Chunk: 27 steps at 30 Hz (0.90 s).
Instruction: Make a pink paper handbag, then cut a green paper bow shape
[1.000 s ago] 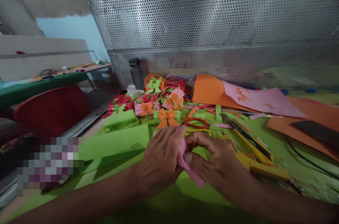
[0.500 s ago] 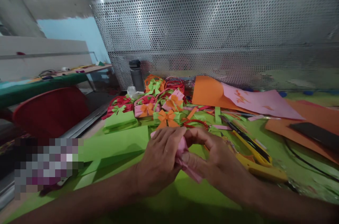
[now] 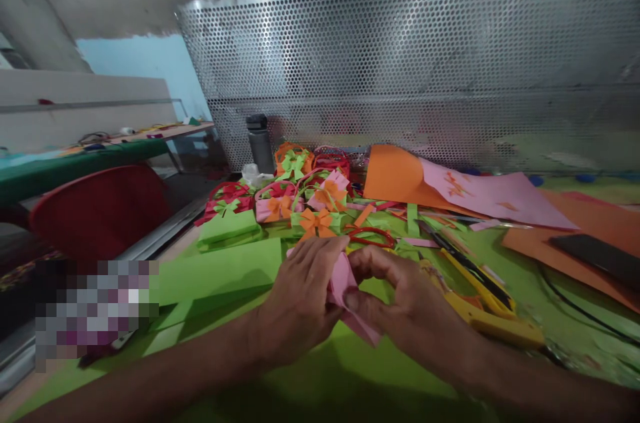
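1. Small bow-trimmed bags (image 3: 267, 212) are standing near a bottle (image 3: 261, 148), their contents hidden.
2. The left hand (image 3: 306, 283) is curling over pink paper (image 3: 343, 278), gripping it; the right hand (image 3: 413, 296) is pinching its side narrowly between thumb and fingers.
3. The paper is showing folds and slanting down rightward, above the green work surface (image 3: 330, 373).

Left hand (image 3: 305, 283) and right hand (image 3: 407, 296) hold a folded pink piece (image 3: 343, 280). Bow-trimmed bags (image 3: 270, 208) stand beyond; a yellow tool (image 3: 505, 327) lies right.
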Motion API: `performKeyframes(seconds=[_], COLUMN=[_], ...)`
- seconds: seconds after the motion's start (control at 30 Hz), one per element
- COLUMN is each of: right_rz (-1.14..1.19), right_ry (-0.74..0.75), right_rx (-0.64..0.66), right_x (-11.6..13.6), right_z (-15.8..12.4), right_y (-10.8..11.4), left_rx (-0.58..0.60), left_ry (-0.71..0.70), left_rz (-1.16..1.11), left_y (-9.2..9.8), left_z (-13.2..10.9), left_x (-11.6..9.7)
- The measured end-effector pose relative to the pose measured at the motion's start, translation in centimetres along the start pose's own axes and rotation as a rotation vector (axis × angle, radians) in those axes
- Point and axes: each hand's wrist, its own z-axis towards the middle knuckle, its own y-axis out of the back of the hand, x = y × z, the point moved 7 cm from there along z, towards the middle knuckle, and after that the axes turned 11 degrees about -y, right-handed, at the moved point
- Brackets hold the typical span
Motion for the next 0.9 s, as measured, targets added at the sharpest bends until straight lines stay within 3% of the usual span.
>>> performKeyframes(seconds=[0.43, 0.73, 0.8, 0.9], right_rz=[-0.030, -0.098, -0.075, -0.056], right_ry=[0.032, 0.073, 0.088, 0.098], right_rx=[-0.098, -0.066, -0.074, -0.172], right_x=[0.0, -0.1, -0.1, -0.3], right_z=[0.8, 0.0, -0.1, -0.1], right_y=[1.1, 0.7, 0.8, 1.7], left_rx=[0.041, 0.027, 0.000, -0.083], left_ry=[-0.013, 0.071, 0.145, 0.433], left_rz=[-0.027, -0.008, -0.063, -0.293], left_y=[-1.1, 0.4, 0.7, 1.0], left_z=[-0.2, 0.5, 0.6, 0.3], left_x=[-0.5, 0.3, 0.8, 3.1])
